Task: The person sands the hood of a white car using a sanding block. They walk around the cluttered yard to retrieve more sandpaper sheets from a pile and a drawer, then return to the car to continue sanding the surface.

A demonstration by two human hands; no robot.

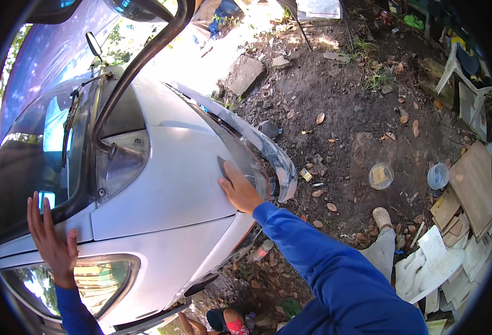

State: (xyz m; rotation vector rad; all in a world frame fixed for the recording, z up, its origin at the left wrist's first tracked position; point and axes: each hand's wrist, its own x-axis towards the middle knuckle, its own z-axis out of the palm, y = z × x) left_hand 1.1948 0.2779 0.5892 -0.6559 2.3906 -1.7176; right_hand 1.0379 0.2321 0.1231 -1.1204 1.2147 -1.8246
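Observation:
A white vehicle [168, 162] with a dull, patchy finish fills the left side. My right hand [239, 188] lies on its front panel near the edge, fingers together over a small dark sheet of sandpaper [222, 163]; only a corner of the sheet shows. My left hand [50, 240] is open with fingers spread, against the body between the windshield [34, 151] and the side window [98, 279]. It holds nothing. Beyond my right hand, a scuffed grey-and-white bumper strip [257, 142] curves along the vehicle's front.
A dark mirror arm [140, 61] arches over the panel. Dirt ground [346, 145] bears leaves, stones, a round clear tub [381, 176] and a bluish tub [438, 176]. Boards [472, 184] and white scraps [427, 265] pile at right. Another person's limbs [193, 324] show at the bottom.

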